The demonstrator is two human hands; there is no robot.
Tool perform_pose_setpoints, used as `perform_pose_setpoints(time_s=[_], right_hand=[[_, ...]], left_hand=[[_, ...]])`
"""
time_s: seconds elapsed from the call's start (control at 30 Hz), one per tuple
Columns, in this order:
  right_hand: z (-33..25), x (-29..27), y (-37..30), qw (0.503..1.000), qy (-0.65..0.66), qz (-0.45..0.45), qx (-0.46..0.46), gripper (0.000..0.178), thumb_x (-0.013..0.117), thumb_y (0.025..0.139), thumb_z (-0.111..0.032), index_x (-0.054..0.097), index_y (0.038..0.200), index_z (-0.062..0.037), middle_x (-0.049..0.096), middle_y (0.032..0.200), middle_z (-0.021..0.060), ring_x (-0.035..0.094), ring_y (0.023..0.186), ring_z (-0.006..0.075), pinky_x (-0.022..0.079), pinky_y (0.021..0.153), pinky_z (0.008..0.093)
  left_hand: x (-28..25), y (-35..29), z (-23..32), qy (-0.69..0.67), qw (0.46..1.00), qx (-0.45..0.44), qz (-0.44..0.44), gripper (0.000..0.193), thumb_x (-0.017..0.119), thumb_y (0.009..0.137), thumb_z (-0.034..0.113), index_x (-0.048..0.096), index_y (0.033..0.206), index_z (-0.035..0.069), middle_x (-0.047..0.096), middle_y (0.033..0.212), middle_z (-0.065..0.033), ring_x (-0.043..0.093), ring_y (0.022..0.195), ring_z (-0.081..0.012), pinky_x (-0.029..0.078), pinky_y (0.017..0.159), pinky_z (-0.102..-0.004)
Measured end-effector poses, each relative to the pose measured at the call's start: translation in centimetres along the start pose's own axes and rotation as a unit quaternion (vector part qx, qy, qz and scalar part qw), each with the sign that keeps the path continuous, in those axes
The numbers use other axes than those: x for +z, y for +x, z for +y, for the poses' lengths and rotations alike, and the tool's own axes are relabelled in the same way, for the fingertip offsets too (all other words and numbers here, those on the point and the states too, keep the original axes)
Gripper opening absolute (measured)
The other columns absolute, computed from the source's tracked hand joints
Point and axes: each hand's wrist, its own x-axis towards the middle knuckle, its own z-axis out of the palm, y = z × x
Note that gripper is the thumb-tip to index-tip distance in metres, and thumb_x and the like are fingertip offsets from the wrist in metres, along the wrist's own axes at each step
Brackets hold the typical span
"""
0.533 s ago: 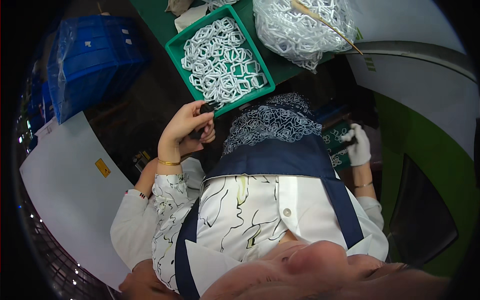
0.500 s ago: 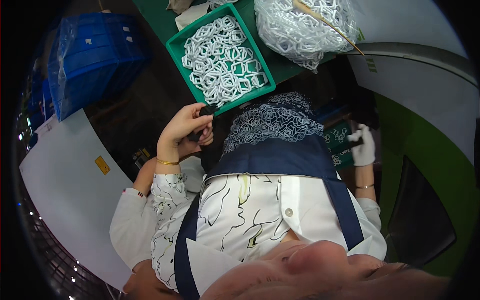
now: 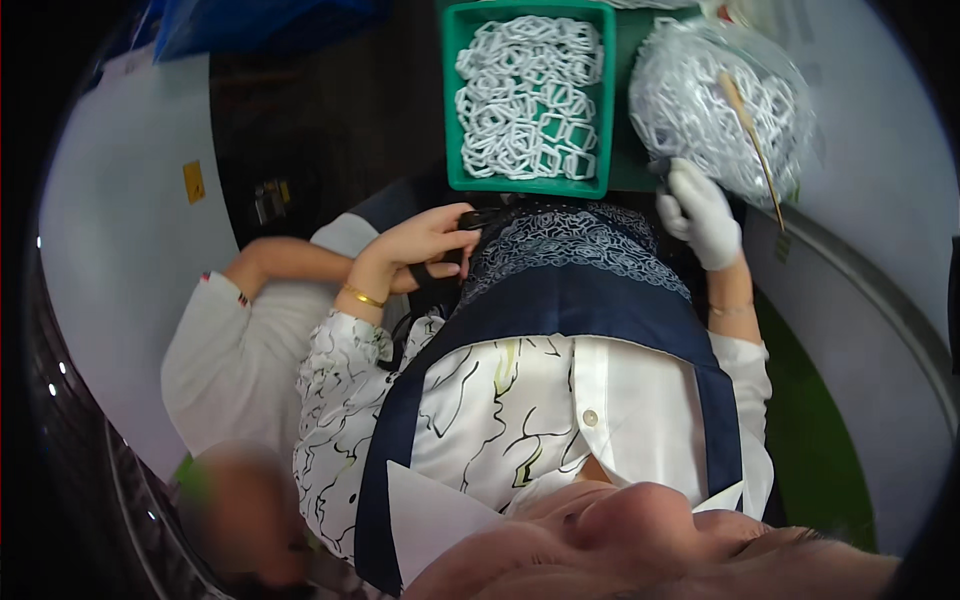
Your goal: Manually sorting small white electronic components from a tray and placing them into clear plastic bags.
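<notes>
My bare left hand [image 3: 438, 240], with a gold bracelet at its wrist, is closed on a small black object [image 3: 482, 217] whose kind I cannot make out. It is in front of the patterned apron, below the near left corner of a green tray [image 3: 530, 186]. Many white four-sided rings [image 3: 530, 100] lie heaped in that tray. My right hand [image 3: 700, 215] wears a white glove. Its fingers are curled round a small dark piece [image 3: 660, 168], mostly hidden, close to the clear plastic bag [image 3: 670, 115] full of white rings.
A thin stick with a wooden handle [image 3: 735, 100] lies across the bag. At my left a co-worker's bare forearm [image 3: 300, 262] reaches close beside my left hand. Blue bins [image 3: 260, 22] stand far left, a pale panel [image 3: 125, 210] below them. A curved grey edge [image 3: 890, 325] runs along the right.
My right hand has come up from the lower right to beside the bag. The view has turned, so the tray appears straighter and farther right. My left hand still grips the black object.
</notes>
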Motion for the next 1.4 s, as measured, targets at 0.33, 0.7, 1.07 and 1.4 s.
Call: perform_pose_setpoints(time_s=[0.33, 0.7, 1.07, 1.4], right_hand=[[3.0, 7.2, 7.8, 0.942, -0.088, -0.287, 0.151, 0.032, 0.056, 0.100, -0.037, 0.056, 0.107, -0.0053, 0.048, 0.070, -0.0040, 0.036, 0.050, 0.0016, 0.024, 0.042, 0.0171], [2.2, 8.7, 7.3, 0.930, -0.157, -0.270, 0.195, 0.032, 0.052, 0.101, -0.035, 0.062, 0.106, -0.0051, 0.055, 0.077, -0.0047, 0.037, 0.046, 0.0011, 0.027, 0.041, 0.0180], [5.1, 9.1, 8.8, 0.902, -0.238, -0.300, 0.200, 0.035, 0.057, 0.100, -0.034, 0.066, 0.099, -0.0003, 0.059, 0.089, -0.0020, 0.050, 0.084, 0.0066, 0.042, 0.079, 0.0230], [5.5, 8.8, 8.8, 0.892, -0.259, -0.319, 0.188, 0.036, 0.057, 0.100, -0.034, 0.066, 0.100, 0.0007, 0.061, 0.094, 0.0003, 0.052, 0.087, 0.0083, 0.043, 0.081, 0.0242]], left_hand=[[3.1, -0.4, -0.1, 0.084, 0.993, -0.017, 0.080, 0.031, 0.046, 0.103, 0.036, 0.055, 0.102, 0.006, 0.055, 0.089, 0.0011, 0.050, 0.083, -0.0085, 0.046, 0.074, -0.0275], [2.1, 2.9, -5.3, -0.073, 0.980, 0.177, 0.054, 0.022, 0.045, 0.104, 0.026, 0.056, 0.104, 0.006, 0.058, 0.093, 0.0005, 0.050, 0.080, -0.0062, 0.042, 0.076, -0.0219], [2.9, 3.6, -6.5, -0.169, 0.964, 0.203, 0.028, 0.020, 0.045, 0.104, 0.022, 0.055, 0.098, 0.006, 0.057, 0.081, 0.0005, 0.044, 0.064, -0.0036, 0.038, 0.060, -0.0165], [3.5, 3.6, -7.3, -0.140, 0.963, 0.227, 0.041, 0.021, 0.044, 0.104, 0.022, 0.055, 0.097, 0.006, 0.055, 0.079, 0.0015, 0.041, 0.061, -0.0029, 0.036, 0.059, -0.0162]])
